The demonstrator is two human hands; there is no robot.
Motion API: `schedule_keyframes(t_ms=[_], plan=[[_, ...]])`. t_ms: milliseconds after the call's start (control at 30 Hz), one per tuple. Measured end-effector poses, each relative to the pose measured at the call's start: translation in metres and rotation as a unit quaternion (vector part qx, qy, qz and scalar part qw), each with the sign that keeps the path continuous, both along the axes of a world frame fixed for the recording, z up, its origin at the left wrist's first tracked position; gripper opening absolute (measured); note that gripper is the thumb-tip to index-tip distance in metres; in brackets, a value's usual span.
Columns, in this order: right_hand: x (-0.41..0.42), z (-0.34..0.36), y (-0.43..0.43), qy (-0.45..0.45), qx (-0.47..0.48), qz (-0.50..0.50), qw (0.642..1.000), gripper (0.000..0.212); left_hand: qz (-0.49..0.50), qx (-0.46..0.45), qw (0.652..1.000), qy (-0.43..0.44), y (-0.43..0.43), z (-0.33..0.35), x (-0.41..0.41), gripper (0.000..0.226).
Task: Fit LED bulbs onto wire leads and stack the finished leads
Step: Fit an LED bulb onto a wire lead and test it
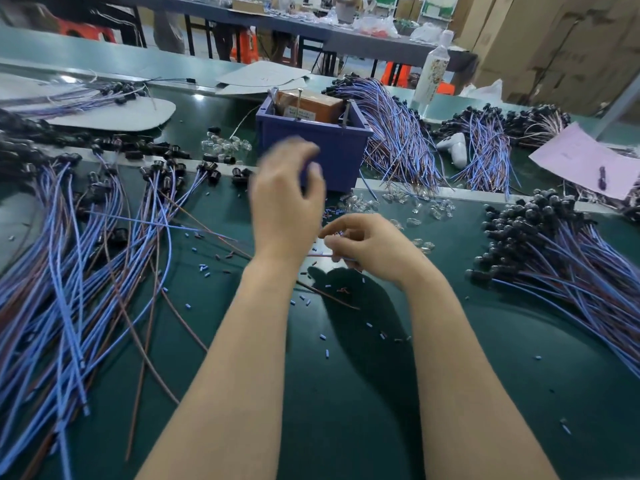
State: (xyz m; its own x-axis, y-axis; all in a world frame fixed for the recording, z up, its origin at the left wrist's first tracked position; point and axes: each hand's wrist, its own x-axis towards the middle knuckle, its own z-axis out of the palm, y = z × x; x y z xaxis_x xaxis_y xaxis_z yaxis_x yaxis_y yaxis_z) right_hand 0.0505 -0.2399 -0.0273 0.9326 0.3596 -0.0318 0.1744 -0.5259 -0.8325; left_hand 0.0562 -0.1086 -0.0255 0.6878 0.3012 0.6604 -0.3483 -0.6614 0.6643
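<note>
Over the green mat [346,393], both bare forearms reach out from the near edge. Left hand [285,206] is up, lifted clear of the mat in front of the blue bin [311,147], its back toward us, fingers bent forward and smeared with blur. Whether anything sits in them, I cannot tell. Right hand [370,247] is lower and just beside it, wrist cocked inward, fingers curled, thumb and fingertips pinching a thin lead [317,255] that pokes out toward the left wrist. Grip there is narrow, closed right on the wire.

Clear bulbs [429,207] lie loose on the mat just beyond the right hand, between it and the bin. Off to the right, a stack [554,251] of leads, dark caps bunched at the far end, wires fanning toward the near edge. Off to the left, a looser pile [86,271] of blue and brown leads sprawls across the mat. Tiny snippets [204,268] are dotted around both arms.
</note>
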Motion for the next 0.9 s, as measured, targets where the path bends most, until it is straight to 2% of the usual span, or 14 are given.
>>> schedule_keyframes(t_ms=[67, 100, 167, 200, 233, 300, 400, 467, 567, 667, 800, 900], plan=[[0.003, -0.002, -0.001, 0.041, 0.113, -0.035, 0.992, 0.017, -0.174, 0.002, 0.973, 0.154, -0.015, -0.009, -0.002, 0.025], [0.005, -0.002, -0.003, 0.078, 0.185, -0.053, 0.978, 0.018, -0.213, 0.007, 0.953, 0.216, -0.019, -0.013, -0.002, 0.027], [0.008, -0.001, -0.012, 0.156, 0.339, -0.099, 0.922, 0.013, -0.241, -0.025, 0.934, 0.263, -0.019, -0.021, 0.001, 0.029], [0.009, -0.001, -0.016, 0.175, 0.398, -0.123, 0.892, 0.009, -0.246, -0.051, 0.930, 0.267, -0.018, -0.024, 0.002, 0.026], [0.011, -0.002, -0.020, 0.172, 0.426, -0.146, 0.876, 0.008, -0.246, -0.059, 0.931, 0.264, -0.017, -0.026, 0.003, 0.022], [0.013, -0.005, -0.022, 0.136, 0.399, -0.169, 0.891, 0.010, -0.241, -0.033, 0.936, 0.256, -0.015, -0.028, 0.005, 0.015], [0.015, -0.010, -0.019, 0.069, 0.261, -0.183, 0.945, 0.010, -0.247, -0.036, 0.933, 0.260, -0.015, -0.029, 0.005, 0.022], [0.015, -0.010, -0.019, 0.025, 0.200, -0.191, 0.961, 0.016, -0.244, -0.052, 0.934, 0.257, -0.015, -0.028, 0.005, 0.021], [0.016, -0.009, -0.020, 0.011, 0.213, -0.195, 0.957, 0.022, -0.239, -0.073, 0.936, 0.246, -0.017, -0.026, 0.004, 0.018], [0.016, -0.011, -0.019, 0.039, 0.222, -0.198, 0.954, 0.018, -0.243, -0.077, 0.936, 0.244, -0.019, -0.025, 0.003, 0.017], [0.016, -0.010, -0.020, 0.106, 0.303, -0.181, 0.930, 0.018, -0.230, -0.053, 0.948, 0.214, -0.019, -0.023, 0.003, 0.010], [0.016, -0.009, -0.018, 0.147, 0.383, -0.163, 0.897, 0.021, -0.242, -0.082, 0.946, 0.201, -0.015, -0.019, 0.001, 0.011]])
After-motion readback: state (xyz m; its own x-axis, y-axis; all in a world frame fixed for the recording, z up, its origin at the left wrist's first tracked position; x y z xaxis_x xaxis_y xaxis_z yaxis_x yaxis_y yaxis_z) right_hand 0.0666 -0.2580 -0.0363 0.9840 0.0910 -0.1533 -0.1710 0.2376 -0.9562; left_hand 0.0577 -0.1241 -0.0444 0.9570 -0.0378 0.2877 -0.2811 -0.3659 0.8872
